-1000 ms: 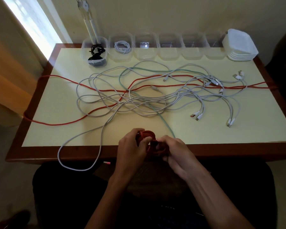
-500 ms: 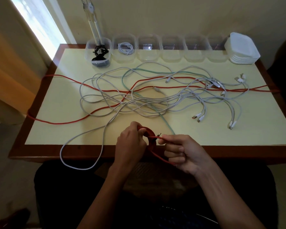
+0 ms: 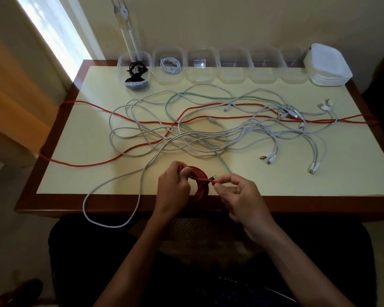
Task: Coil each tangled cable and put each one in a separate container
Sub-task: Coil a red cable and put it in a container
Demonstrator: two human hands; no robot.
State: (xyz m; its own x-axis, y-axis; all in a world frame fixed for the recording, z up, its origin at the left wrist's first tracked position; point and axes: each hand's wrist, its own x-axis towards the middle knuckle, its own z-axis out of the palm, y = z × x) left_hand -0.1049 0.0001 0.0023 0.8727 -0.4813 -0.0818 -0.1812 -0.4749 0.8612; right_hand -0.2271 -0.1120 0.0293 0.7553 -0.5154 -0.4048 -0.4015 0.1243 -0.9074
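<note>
Pulling away from the coil since half a second ago, the right hand point(image 3: 239, 196) now sits further right and pinches the red cable's free end point(image 3: 211, 179) between thumb and forefinger, the dark plug tip showing just past the fingertips; a short red strand runs taut from there back to the coil. Before, that hand was close against the loop with its fingers curled lower over the table edge. The left hand point(image 3: 173, 187) has stayed put, fingers curled round the red coil point(image 3: 200, 185), gripping it upright at the near edge of the table point(image 3: 64, 173). Both forearms reach up from the bottom of the head view, wrists over the table's wooden rim.

Beyond the hands lies the tangle of white cables point(image 3: 208, 138), a green cable point(image 3: 200, 96) and a long red cable point(image 3: 87, 165) through it. Along the far edge stands a row of clear containers point(image 3: 233, 72); the leftmost holds a black cable point(image 3: 136, 73), the next a white coil point(image 3: 171, 66). A stack of lids point(image 3: 328, 65) sits at the right end.
</note>
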